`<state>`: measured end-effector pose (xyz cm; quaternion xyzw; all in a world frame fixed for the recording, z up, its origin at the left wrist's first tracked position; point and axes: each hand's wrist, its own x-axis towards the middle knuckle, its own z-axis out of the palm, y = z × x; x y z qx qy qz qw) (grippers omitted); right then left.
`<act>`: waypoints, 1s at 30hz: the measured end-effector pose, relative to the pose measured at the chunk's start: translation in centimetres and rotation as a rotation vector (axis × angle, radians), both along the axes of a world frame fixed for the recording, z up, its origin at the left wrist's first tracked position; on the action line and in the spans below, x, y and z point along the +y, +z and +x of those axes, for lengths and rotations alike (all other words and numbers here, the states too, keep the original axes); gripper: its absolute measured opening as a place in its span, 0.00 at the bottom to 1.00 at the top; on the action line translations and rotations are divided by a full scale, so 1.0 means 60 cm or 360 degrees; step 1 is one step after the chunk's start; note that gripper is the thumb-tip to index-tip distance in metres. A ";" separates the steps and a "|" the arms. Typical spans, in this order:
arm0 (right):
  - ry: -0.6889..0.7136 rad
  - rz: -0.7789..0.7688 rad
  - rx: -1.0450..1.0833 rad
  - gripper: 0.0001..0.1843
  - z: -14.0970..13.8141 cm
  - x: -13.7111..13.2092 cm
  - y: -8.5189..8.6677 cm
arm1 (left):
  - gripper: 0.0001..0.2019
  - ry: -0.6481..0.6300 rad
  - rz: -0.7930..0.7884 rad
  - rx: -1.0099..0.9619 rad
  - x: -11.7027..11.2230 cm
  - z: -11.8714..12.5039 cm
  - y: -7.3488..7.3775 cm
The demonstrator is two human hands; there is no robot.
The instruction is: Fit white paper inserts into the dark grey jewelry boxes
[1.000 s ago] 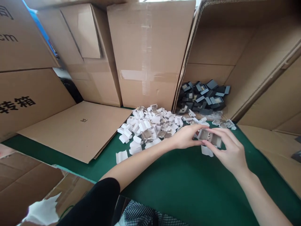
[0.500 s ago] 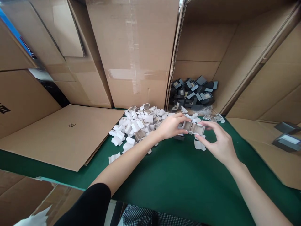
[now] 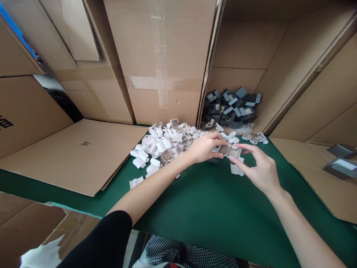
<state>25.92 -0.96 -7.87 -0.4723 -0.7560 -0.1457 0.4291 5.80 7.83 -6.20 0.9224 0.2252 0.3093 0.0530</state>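
Left fingers (image 3: 218,142) and right fingers (image 3: 246,147) pinch a pale, hollow, roughly rectangular piece (image 3: 231,151).

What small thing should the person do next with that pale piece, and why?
Probably steady the pale piece with the left hand and press gently with the right hand. The left fingers pinch one end, while the right thumb and fingers span the other end's edges, so both hands seem well placed. What the piece needs is too small to tell.
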 end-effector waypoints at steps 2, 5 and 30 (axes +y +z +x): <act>0.0017 0.0009 0.0039 0.18 -0.004 -0.001 0.000 | 0.22 -0.0008 0.0019 0.0006 -0.002 0.002 -0.002; 0.0058 0.0030 0.0059 0.16 -0.011 -0.002 -0.004 | 0.22 -0.0059 0.0022 0.0045 -0.008 0.005 -0.005; 0.0367 -0.0092 0.0292 0.25 -0.016 0.015 -0.004 | 0.26 -0.0478 -0.1722 -0.0561 -0.023 0.019 -0.010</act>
